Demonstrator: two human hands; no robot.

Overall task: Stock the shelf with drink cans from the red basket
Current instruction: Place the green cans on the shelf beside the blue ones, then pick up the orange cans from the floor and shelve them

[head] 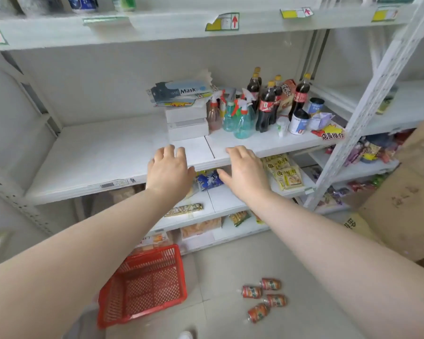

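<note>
The red basket (pixel 142 287) lies on the floor at lower left, tilted, with nothing visible inside it. Several orange drink cans (pixel 264 298) lie on their sides on the floor to its right. The white middle shelf (pixel 103 155) has a bare left half. My left hand (pixel 169 171) and my right hand (pixel 245 173) are stretched out side by side over the shelf's front edge, palms down, fingers apart, holding nothing.
Cola bottles (pixel 267 104), spray bottles (pixel 240 116), white boxes (pixel 187 123) and cups (pixel 299 122) crowd the shelf's right half. Snack packets (pixel 285 173) fill lower shelves. A cardboard box (pixel 406 204) stands at right beside a grey upright (pixel 367 99).
</note>
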